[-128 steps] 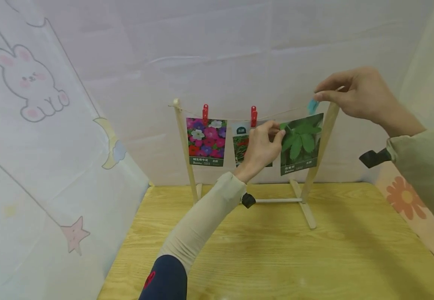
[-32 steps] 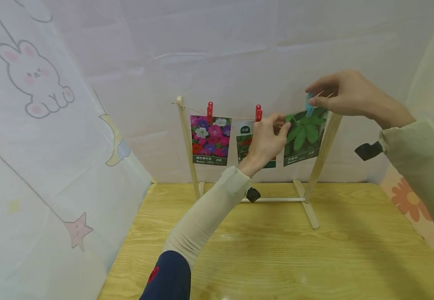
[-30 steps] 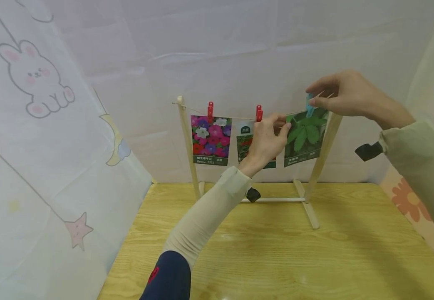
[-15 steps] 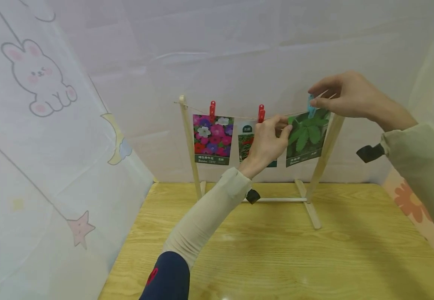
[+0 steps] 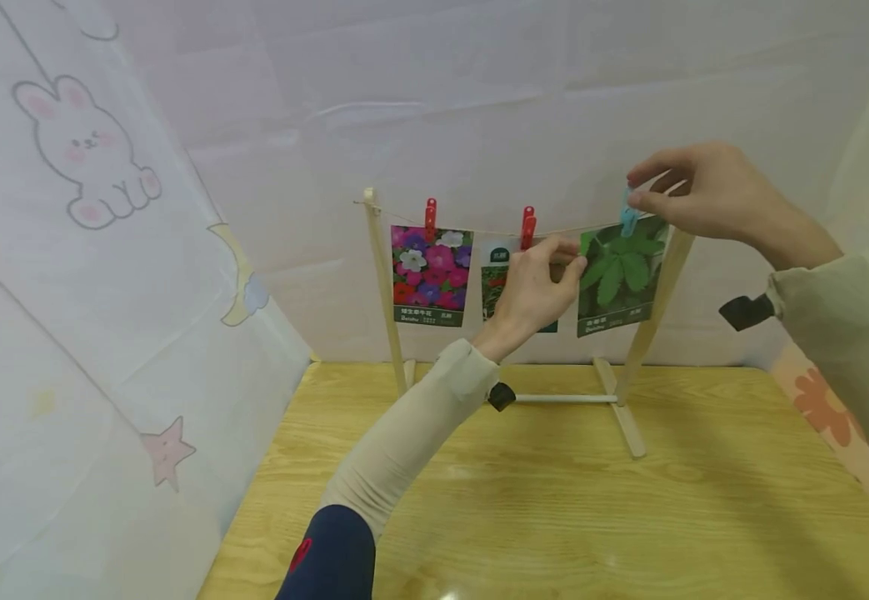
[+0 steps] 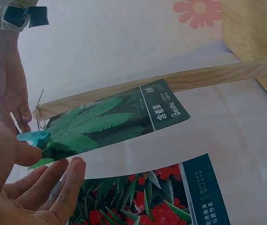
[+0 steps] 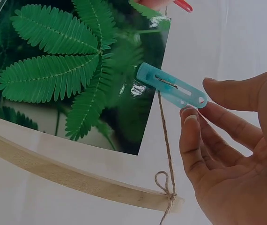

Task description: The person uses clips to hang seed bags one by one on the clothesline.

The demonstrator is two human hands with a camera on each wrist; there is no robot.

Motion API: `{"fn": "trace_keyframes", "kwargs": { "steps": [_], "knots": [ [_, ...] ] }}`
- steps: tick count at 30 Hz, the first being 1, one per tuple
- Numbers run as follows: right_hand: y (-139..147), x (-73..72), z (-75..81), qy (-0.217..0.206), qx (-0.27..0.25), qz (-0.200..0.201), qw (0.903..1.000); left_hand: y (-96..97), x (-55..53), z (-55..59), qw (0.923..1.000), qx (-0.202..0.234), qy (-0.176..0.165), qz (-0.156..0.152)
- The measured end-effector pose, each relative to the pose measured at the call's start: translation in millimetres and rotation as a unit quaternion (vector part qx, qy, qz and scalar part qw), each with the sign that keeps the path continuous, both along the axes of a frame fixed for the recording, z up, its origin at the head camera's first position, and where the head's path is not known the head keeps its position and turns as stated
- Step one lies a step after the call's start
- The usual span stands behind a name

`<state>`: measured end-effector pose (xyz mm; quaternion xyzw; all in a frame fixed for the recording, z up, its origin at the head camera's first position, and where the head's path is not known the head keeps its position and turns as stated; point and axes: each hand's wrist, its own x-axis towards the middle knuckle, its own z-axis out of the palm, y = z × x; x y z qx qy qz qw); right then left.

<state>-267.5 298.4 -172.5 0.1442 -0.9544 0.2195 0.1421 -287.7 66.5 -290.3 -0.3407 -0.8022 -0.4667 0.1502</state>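
Note:
The seed packet with green leaves [image 5: 621, 275] hangs by a light-blue clip [image 7: 171, 85] that fastens its top edge to the string [image 7: 165, 136]. My right hand [image 5: 719, 196] is at the clip's upper end; in the right wrist view its thumb stands a little apart from the clip and the other fingers lie loosely behind it. My left hand [image 5: 535, 287] pinches the upper left corner of this packet between thumb and fingers. That hand partly covers a seed packet with red flowers [image 6: 166, 201], hung by a red clip [image 5: 528, 225].
A third seed packet with pink and purple flowers [image 5: 430, 275] hangs at the left under another red clip [image 5: 430, 218]. The string runs between the posts of a wooden stand [image 5: 655, 308] on the wooden table [image 5: 591, 500]. A pale printed curtain [image 5: 292, 208] stands behind.
Since the earliest frame, the right hand has brought the blue clip down onto the packet's top edge. In the last half second its fingers have loosened from the clip. The left hand stays at the corner.

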Motion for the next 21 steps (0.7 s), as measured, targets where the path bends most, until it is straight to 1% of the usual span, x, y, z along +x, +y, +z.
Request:
{"fn": "trace_keyframes", "kwargs": {
  "steps": [3,5,8,12,16,21],
  "knots": [
    [0.5,1.3,-1.2,0.019,-0.009,-0.004,0.9998,-0.2,-0.5,-2.1,0.9999,0.001,-0.009,-0.008],
    [0.9,2.4,-2.2,0.033,-0.012,-0.005,0.9994,-0.8,-1.1,-4.3,0.9999,0.005,-0.004,-0.009],
    [1.0,4.1,-3.7,0.043,-0.015,-0.002,0.9989,-3.9,-2.4,-8.4,0.9999,0.011,0.006,-0.004],
    [1.6,6.3,-6.9,0.061,-0.028,0.005,0.9977,-11.1,-4.0,-12.6,0.9999,0.010,0.007,0.002],
    [4.4,9.4,-13.5,0.096,-0.041,0.013,0.9945,-19.4,-3.6,-14.6,0.9999,0.005,0.011,0.005],
    [10.4,14.5,-23.1,0.124,-0.083,0.025,0.9885,-29.2,-3.4,-16.8,0.9996,-0.003,0.026,0.010]
  ]
}}
